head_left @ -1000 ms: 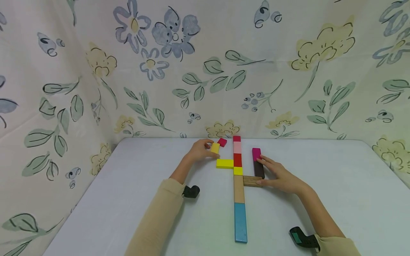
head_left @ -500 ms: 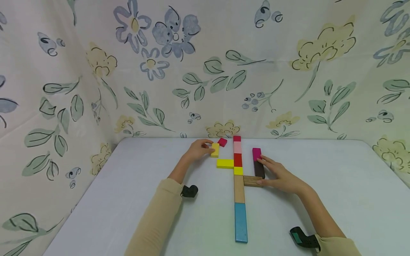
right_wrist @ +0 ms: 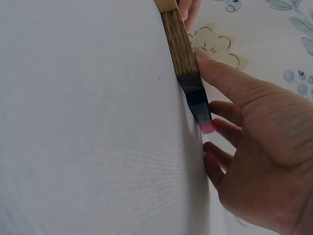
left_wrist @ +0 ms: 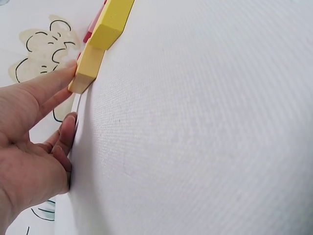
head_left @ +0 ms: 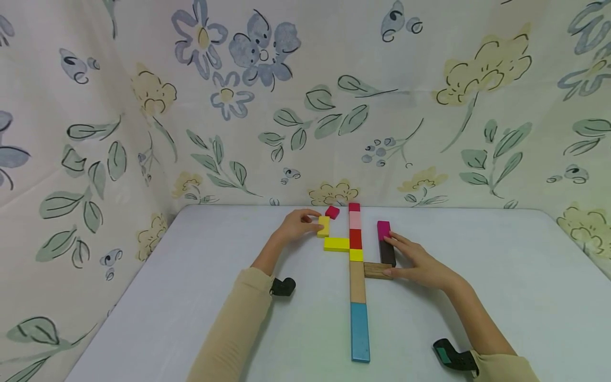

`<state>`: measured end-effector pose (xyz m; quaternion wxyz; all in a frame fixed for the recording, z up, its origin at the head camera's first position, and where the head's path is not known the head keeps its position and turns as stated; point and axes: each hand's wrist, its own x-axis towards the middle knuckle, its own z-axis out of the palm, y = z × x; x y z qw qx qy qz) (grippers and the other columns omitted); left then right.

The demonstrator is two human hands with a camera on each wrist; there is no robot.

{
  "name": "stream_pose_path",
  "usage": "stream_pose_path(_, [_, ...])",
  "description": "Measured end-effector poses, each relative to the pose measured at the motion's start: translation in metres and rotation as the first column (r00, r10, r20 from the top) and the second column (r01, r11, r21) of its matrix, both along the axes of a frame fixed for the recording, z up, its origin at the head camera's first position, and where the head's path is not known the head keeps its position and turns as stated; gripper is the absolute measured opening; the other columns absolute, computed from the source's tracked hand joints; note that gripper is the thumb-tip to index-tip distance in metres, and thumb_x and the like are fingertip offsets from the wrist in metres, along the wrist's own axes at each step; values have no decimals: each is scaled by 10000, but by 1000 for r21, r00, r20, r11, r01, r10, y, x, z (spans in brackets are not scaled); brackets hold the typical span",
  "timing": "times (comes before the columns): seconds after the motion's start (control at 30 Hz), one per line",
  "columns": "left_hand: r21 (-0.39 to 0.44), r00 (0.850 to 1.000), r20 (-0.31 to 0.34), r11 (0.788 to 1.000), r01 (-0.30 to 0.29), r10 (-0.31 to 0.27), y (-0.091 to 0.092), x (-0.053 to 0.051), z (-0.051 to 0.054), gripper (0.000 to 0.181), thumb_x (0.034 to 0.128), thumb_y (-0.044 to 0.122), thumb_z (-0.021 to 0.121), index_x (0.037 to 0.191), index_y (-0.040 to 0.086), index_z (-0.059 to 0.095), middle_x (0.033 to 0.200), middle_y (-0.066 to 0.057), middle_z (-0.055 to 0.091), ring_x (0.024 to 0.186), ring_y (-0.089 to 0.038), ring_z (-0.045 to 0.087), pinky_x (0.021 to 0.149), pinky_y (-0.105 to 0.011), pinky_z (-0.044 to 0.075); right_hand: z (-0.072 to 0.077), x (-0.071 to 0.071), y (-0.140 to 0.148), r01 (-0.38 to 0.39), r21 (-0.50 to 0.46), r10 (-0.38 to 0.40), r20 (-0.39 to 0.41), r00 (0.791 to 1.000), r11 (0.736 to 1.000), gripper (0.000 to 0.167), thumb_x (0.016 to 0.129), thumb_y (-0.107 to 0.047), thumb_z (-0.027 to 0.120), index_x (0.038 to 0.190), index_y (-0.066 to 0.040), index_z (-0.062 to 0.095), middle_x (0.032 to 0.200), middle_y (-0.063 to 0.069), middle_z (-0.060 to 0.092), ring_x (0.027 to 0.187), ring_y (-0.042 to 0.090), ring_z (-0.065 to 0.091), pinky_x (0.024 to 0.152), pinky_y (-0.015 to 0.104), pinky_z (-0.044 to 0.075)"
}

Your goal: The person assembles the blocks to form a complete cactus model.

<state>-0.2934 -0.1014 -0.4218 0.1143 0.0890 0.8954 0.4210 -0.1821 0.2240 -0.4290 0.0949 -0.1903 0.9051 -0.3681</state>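
My left hand (head_left: 297,225) touches a pale yellow block (head_left: 323,227) from its left side; in the left wrist view the thumb and a finger reach that block's near end. A bright yellow block (head_left: 336,244) lies crosswise just below it, joined to a straight column of blocks. My right hand (head_left: 416,262) rests its thumb on a brown wood-grain block (head_left: 377,270). Its extended fingers touch the side of a magenta block (head_left: 383,229) and a dark brown block (head_left: 387,253), which lie end to end above the wood-grain one.
The column runs from a small crimson block (head_left: 354,207) through pink (head_left: 355,219), red (head_left: 355,239), yellow (head_left: 356,255) and tan (head_left: 357,281) blocks to a long blue block (head_left: 360,332). A loose crimson block (head_left: 332,212) lies near the back edge of the white table (head_left: 191,307). Floral cloth hangs behind.
My left thumb has come off the pale yellow block's lower right end to its left side. The block has shifted slightly right and nearer. The right hand stays in place.
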Motion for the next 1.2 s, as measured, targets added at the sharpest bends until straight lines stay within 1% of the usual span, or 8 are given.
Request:
stream_pose_path(0.27, [7,1000,4,1000,7,-7,1,0,-2,416,972,278,771,1358,132,717,1360,-143,625,1217,-299,533,1026,-431,503,0,0,1,1,5,-1,6,1000,1000,914,893,-365,817,1609,-2,381,1681,311,243,1497,580,220,1113,815,308])
stream_pose_path(0.47, [5,1000,7,1000,14,-14,1,1,-1,416,966,277,778,1353,134,722,1391,-146,619,1248,-310,525,1057,-455,496,-2,-1,2,2,11,-2,4,1000,1000,914,893,-359,818,1611,-4,378,1684,306,242,1493,578,228,1110,815,312])
stream_pose_path(0.73, [-2,1000,7,1000,16,-16,0,0,-3,413,961,278,787,1346,139,728,1395,-138,621,1249,-306,527,1059,-451,498,-2,-1,2,-5,5,5,0,1000,1000,914,895,-352,819,1612,-2,373,1686,304,242,1500,576,222,1116,815,301])
stream_pose_path(1.0, [-7,1000,0,1000,16,-16,0,0,-3,417,965,281,783,1350,131,724,1400,-145,620,1258,-312,528,1084,-465,487,-2,-1,2,-5,6,5,3,1000,1000,911,898,-354,814,1612,-2,372,1680,315,244,1499,582,218,1118,813,301])
stream_pose_path(1.2, [-2,1000,0,1000,14,-14,0,-1,-5,416,966,286,783,1349,132,724,1383,-142,625,1250,-306,528,1072,-453,491,-2,-1,2,-5,11,5,-2,1000,1000,911,897,-356,815,1611,-1,374,1677,316,247,1499,582,219,1116,815,300])
